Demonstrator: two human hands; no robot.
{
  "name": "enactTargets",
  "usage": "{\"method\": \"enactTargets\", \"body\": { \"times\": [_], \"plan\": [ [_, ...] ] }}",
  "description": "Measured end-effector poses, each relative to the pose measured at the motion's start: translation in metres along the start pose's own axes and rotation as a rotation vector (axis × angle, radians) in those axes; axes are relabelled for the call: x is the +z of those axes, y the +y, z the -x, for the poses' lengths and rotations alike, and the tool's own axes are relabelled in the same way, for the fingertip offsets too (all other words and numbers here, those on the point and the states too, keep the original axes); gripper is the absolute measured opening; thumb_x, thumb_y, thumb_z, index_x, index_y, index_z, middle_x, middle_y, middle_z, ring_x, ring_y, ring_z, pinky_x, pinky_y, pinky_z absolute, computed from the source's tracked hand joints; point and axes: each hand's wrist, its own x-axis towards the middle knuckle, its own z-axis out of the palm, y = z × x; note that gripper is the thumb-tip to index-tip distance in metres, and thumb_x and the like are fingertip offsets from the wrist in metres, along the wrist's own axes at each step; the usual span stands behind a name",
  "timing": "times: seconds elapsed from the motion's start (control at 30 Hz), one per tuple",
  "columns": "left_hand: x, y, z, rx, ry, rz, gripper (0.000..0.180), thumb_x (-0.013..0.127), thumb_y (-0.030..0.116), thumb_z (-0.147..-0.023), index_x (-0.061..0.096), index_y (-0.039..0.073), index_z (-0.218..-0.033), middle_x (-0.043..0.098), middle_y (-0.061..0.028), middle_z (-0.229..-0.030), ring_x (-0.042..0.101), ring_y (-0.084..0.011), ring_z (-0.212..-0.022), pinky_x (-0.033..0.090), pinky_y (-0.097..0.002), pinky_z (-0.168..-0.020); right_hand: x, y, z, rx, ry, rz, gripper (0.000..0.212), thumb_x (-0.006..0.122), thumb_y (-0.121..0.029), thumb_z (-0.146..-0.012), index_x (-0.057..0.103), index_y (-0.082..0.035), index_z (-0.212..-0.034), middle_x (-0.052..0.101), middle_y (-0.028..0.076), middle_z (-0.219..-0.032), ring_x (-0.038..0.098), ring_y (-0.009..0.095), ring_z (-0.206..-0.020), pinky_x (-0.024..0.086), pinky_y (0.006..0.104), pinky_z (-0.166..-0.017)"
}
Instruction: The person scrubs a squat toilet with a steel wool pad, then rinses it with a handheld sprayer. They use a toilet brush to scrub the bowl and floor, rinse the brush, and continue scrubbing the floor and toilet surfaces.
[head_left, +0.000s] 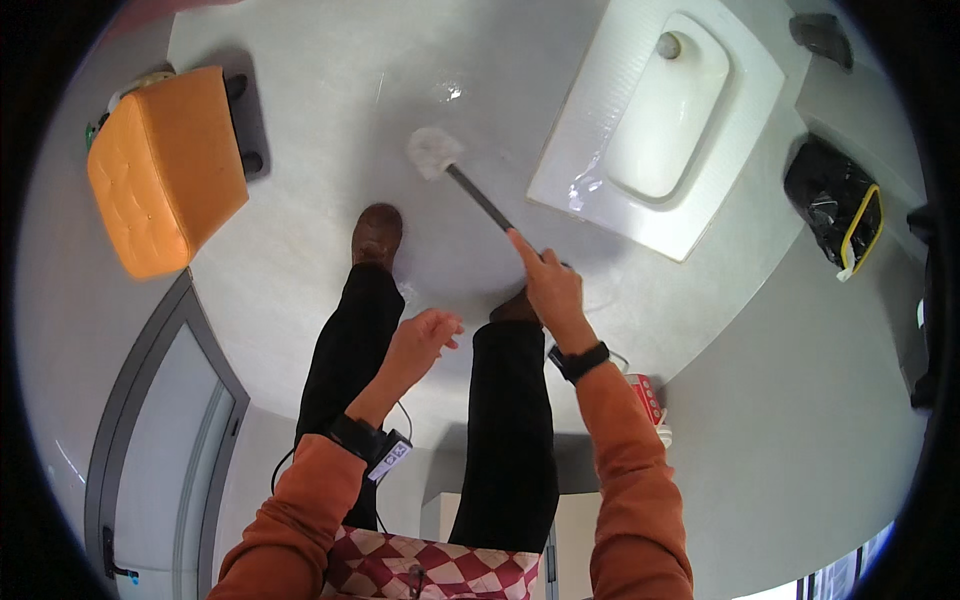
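My right hand is wrapped round the dark handle of a toilet brush, index finger laid along the handle. The brush's white, fluffy head points away to the upper left, over the grey floor; whether it touches the floor I cannot tell. My left hand hangs over the gap between my legs, fingers loosely bent and apart, with nothing in it. To the right of the brush lies a white squat toilet, set in the floor, with a round drain at its far end.
An orange padded stool on castors stands at the left. A bin with a black bag and yellow rim is by the right wall, near a dark object. A red and white package sits beyond my right forearm. At lower left is a grey-framed door.
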Motion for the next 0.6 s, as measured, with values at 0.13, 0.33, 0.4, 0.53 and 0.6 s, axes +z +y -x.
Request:
{"method": "enactTargets", "body": {
  "times": [0.13, 0.33, 0.4, 0.53, 0.6],
  "plan": [
    [0.001, -0.003, 0.001, 0.007, -0.011, 0.083, 0.026, 0.050, 0.027, -0.086, 0.058, 0.004, -0.095, 0.063, -0.0024, -0.084, 0.059, -0.0090, -0.069, 0.043, -0.0206, -0.056, 0.018, 0.047, 0.009, 0.082, -0.109, 0.093, 0.066, 0.048, -0.007, -0.077, 0.029, -0.036, -0.133, 0.054, 0.011, -0.074, 0.056, 0.029, -0.055, 0.047, 0.0392, -0.050],
    [0.009, 0.003, 0.001, 0.054, -0.089, 0.087, 0.025, 0.050, 0.027, -0.087, 0.059, 0.005, -0.094, 0.063, -0.0017, -0.084, 0.058, -0.0089, -0.070, 0.042, -0.0191, -0.055, -0.075, 0.157, 0.079, 0.717, 0.170, 0.162, 0.050, 0.041, -0.006, -0.087, 0.036, -0.027, -0.132, 0.055, 0.012, -0.062, 0.056, 0.024, -0.051, 0.043, 0.0385, -0.045],
    [0.007, 0.006, -0.002, 0.085, -0.104, 0.104, 0.025, 0.050, 0.028, -0.087, 0.058, 0.006, -0.095, 0.063, -0.0016, -0.085, 0.058, -0.0089, -0.070, 0.043, -0.0195, -0.056, -0.080, 0.137, 0.090, 0.452, 0.250, 0.080, 0.050, 0.044, -0.005, -0.085, 0.040, -0.025, -0.130, 0.053, 0.011, -0.062, 0.054, 0.024, -0.051, 0.041, 0.0381, -0.045],
    [0.004, 0.008, 0.002, 0.053, -0.088, 0.150, 0.026, 0.050, 0.029, -0.087, 0.058, 0.006, -0.097, 0.063, -0.0014, -0.086, 0.058, -0.0090, -0.072, 0.043, -0.0208, -0.059, -0.023, 0.061, 0.105, 0.231, -0.220, 0.258, 0.064, 0.047, -0.004, -0.079, 0.030, -0.032, -0.134, 0.051, 0.008, -0.069, 0.055, 0.026, -0.050, 0.046, 0.0372, -0.044],
    [0.001, 0.009, 0.002, 0.059, -0.075, 0.139, 0.027, 0.049, 0.030, -0.088, 0.057, 0.006, -0.098, 0.063, -0.0013, -0.086, 0.058, -0.0090, -0.072, 0.043, -0.0213, -0.060, 0.011, 0.039, 0.111, 0.306, -0.183, 0.116, 0.063, 0.048, -0.007, -0.081, 0.030, -0.039, -0.132, 0.052, 0.010, -0.068, 0.056, 0.029, -0.051, 0.047, 0.0414, -0.047]
  ]
}}
